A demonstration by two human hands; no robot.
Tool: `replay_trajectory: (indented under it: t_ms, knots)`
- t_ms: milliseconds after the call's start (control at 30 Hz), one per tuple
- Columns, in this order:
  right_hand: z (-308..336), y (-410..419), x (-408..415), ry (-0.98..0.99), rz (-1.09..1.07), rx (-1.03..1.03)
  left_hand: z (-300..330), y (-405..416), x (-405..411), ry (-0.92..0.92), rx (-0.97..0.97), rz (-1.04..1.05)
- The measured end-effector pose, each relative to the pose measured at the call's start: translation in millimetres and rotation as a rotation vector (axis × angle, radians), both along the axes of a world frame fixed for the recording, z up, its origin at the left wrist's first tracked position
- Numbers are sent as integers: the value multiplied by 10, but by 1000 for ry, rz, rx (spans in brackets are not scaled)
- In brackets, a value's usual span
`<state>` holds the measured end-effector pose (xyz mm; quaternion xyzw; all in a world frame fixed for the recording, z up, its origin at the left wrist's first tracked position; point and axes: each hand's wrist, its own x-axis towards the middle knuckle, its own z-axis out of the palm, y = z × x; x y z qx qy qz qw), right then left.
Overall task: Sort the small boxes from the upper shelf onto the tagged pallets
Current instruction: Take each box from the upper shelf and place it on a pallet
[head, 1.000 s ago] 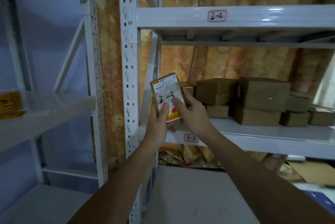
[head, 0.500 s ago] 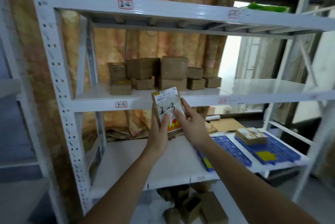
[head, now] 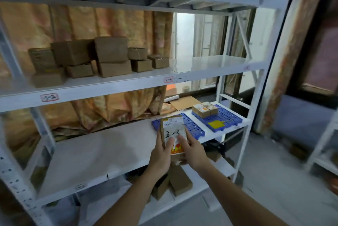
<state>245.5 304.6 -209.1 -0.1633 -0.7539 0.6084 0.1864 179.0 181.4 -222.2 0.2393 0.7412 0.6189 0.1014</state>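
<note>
We hold the labelled box [head: 173,135] with our left hand [head: 161,154] and right hand [head: 194,149] just before the blue pallets [head: 224,117], so misreading its handwritten mark could send it to the wrong one.

The held box [head: 172,135] is brown cardboard with a white label — black handwriting, a small barcode, and an orange-red band with yellow marks at its lower end. The boxes on the upper shelf [head: 109,55] are plain brown. The shelving rack [head: 118,87] is white, its tags [head: 49,97] white with red outlines. Both pallets [head: 224,117] are blue grids — the right one carries a yellow tag [head: 216,124]. The curtain [head: 117,22] behind is mottled orange and tan.
</note>
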Motion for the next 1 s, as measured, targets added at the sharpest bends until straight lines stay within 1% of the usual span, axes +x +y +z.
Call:
replay_trajectory:
  t_ms: [167,367,533,667,833,1000]
  knots:
    - [-149,260,-132,-88,-34,-12,-199,287,-222,-63,-79,-52]
    - [-271,475,-434,-147,-53,-71,-371,552,-575,-90,-107,-72]
    - [-501,717,-750,-209,-51,-49,-492,731,-790,-102,-173,-52]
    - [-604,926,-1008,-229,-10,-82,-611,923,-1008,-132,-196,-18]
    - [-723,1294,-1341,-281,105,-104,-784,1192,-1252,-183,-214,52]
    - [-760,1603,-1715,-271,211,-167,-836,1471,-1528,-239,-154,162]
